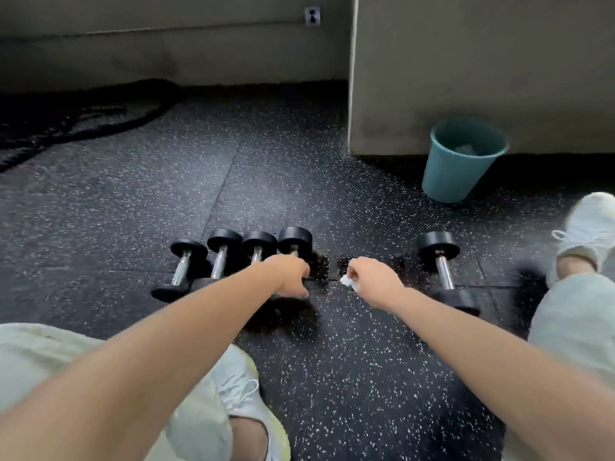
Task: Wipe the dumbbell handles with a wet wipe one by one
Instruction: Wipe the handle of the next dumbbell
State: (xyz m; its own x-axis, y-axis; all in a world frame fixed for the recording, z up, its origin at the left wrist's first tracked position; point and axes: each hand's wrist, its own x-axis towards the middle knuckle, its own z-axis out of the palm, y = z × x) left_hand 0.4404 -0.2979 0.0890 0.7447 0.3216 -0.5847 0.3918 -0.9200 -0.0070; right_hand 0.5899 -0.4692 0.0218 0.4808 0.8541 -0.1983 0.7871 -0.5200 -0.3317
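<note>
Near: person seated on the speckled rubber floor [349, 377], legs spread, left shoe [246, 394] closest to camera, right shoe [589, 227] further out.

Mid: both arms stretched forward.
- right hand [374, 282] clenched round a balled white wet wipe [347, 281]; a bit of it pokes out on the thumb side. Wipe is off the metal, hovering over bare floor between the two dumbbell groups.
- left hand [293, 276] is down on the fourth dumbbell [295, 239], fingers curled over its handle. Looks like a grip, but the handle is hidden under the hand, so I can't confirm a full wrap.

Then the row of three dumbbells [219, 261] just left of that one, chrome handles bare, packed side by side. A lone dumbbell [444, 271] lies well apart to the right.

Far: teal bucket [462, 158] against the wall corner, something pale inside. Thick black rope [83, 124] far left.

Progress call: mid-task. The split suggests a done/to-do sort, but no handle shows wetness, so which pile is finished is unknown. At best one is done and four remain, or the reverse. Wipe not on any handle now.
</note>
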